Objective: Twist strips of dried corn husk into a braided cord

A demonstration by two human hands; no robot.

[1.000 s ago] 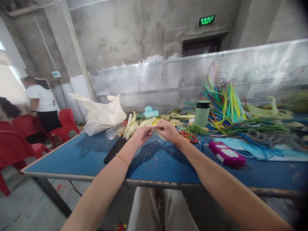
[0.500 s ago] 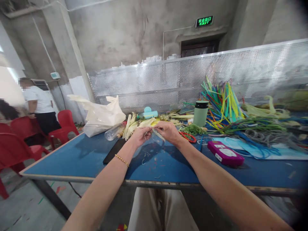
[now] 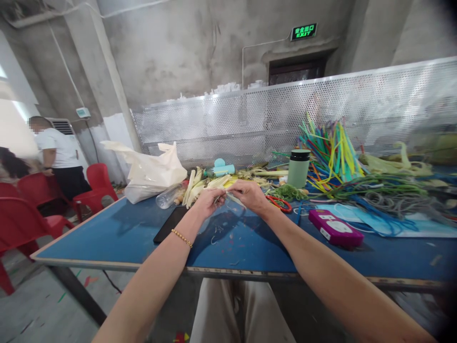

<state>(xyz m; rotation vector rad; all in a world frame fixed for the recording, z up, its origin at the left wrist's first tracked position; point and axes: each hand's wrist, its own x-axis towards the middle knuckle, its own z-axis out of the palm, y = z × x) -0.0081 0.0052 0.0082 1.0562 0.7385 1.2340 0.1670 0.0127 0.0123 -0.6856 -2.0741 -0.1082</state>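
My left hand (image 3: 210,201) and my right hand (image 3: 249,194) meet above the blue table (image 3: 143,247), both with fingers closed in a pinch. A thin, pale strip of corn husk (image 3: 237,200) is between them and hangs down under my right fingers. Its finer details are hidden by my fingers. Just behind my left hand lies a bunch of pale corn husks (image 3: 194,187). To the right of my right hand are red-handled scissors (image 3: 280,204) and a tangle of green string (image 3: 288,192).
A cream plastic bag (image 3: 153,166) and a clear bottle (image 3: 166,197) stand at left, by a black tablet (image 3: 171,226). Right are a green tumbler (image 3: 298,169), a purple box (image 3: 335,227) and colourful pipe cleaners (image 3: 333,150). Red chairs (image 3: 98,183) and a person (image 3: 59,152) are beyond.
My hands stay almost in place, still pinching the husk strip. The whole view has shifted very slightly.
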